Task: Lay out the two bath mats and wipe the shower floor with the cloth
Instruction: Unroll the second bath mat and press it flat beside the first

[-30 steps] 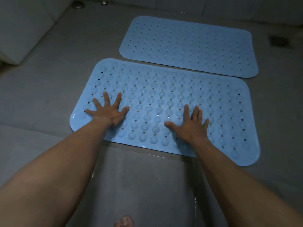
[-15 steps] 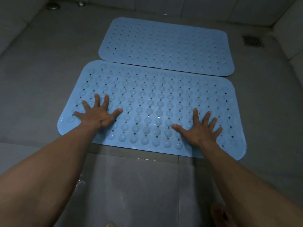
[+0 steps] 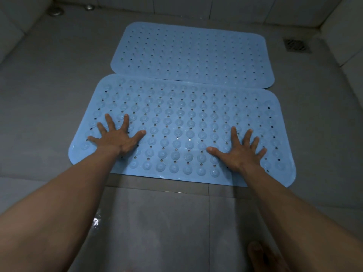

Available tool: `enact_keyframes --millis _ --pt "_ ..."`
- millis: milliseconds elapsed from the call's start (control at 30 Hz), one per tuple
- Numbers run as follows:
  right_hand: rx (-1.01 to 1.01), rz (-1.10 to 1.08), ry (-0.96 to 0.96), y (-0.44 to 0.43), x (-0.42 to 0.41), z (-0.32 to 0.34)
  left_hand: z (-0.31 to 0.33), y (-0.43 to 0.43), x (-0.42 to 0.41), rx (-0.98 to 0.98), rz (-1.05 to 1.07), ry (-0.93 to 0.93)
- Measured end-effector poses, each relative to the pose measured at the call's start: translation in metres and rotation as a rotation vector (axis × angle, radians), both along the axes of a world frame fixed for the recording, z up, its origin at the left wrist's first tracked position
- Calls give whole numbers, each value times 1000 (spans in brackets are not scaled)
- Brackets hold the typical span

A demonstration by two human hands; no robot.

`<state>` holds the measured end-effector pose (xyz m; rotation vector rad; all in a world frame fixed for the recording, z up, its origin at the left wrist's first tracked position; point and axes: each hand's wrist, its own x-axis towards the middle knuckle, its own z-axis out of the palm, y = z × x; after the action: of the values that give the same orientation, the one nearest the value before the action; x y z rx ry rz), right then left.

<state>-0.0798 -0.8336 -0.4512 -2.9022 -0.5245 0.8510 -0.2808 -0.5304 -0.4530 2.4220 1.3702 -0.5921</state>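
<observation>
Now your left hand (image 3: 117,139) and right hand (image 3: 238,152) press flat, fingers splayed, gripping nothing, probably seating the near mat (image 3: 182,122) beside the far mat (image 3: 192,54).

Our left arm (image 3: 68,203) and right arm (image 3: 284,209) run off the bottom edge. The right arm hides part of the near mat (image 3: 186,124). Where it meets the far mat (image 3: 190,54), we cannot tell which lies on top. A dim foot (image 3: 261,258) is cut off. Two round things (image 3: 56,11) are too small to tell.

Dim light; grey floor (image 3: 59,79), pale walls (image 3: 245,6), drain (image 3: 297,45).
</observation>
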Motion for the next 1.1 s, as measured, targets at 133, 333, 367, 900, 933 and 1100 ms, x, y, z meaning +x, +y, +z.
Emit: enact_keyframes --millis 133,333,367,900,933,1100 --pt "0 3 -8 -1 0 -1 0 0 1 5 6 7" --pt "3 5 -18 -5 -3 1 2 -1 0 12 10 -5" --pt "3 11 -26 -6 -4 0 3 -1 0 11 9 -6" --pt "-52 -5 -40 -7 -8 5 6 -1 0 32 -6 -8" --pt "-52 -9 -54 -5 -8 7 7 -1 0 50 -12 -13" --pt "54 36 -133 41 -2 11 16 17 10 240 -39 -70"
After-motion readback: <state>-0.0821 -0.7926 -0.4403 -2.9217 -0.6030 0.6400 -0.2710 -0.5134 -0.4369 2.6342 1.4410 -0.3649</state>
